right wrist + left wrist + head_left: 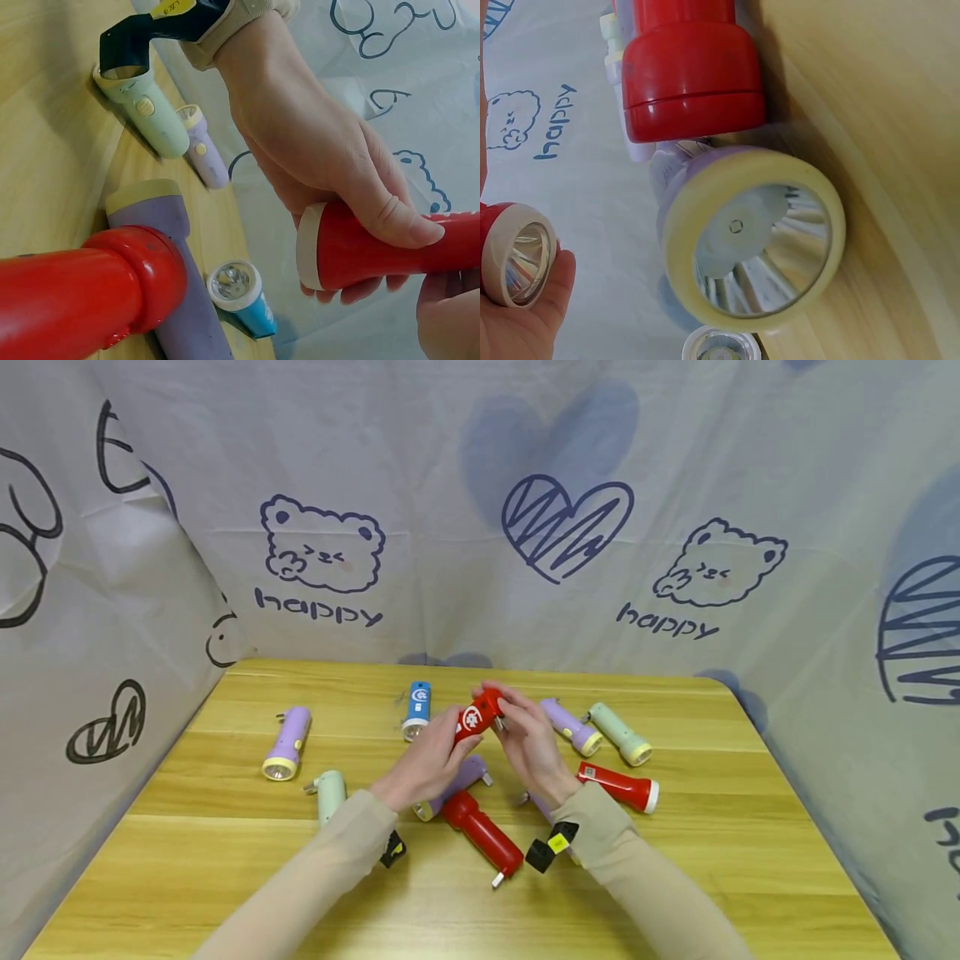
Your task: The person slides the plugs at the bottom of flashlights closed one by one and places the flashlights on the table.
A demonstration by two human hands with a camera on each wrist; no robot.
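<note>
A red flashlight (474, 717) with a white printed emblem is held up over the middle of the table. My left hand (427, 760) grips its body, fingers wrapped around it near the white-rimmed head; the right wrist view shows this left hand (322, 150) and the red flashlight (375, 251) from the side. At the tail end, my right hand (536, 743) holds on with thumb and fingers, beside a small metal-looking piece that sticks out there. In the left wrist view the held flashlight's lens (529, 264) faces the camera.
Beneath the hands lie another red flashlight (483, 835) and a purple one (459, 785). Around them are a blue flashlight (418, 710), purple ones (288, 743), green ones (621, 735) and a red one (621, 787). A printed cloth (450, 527) hangs behind the table.
</note>
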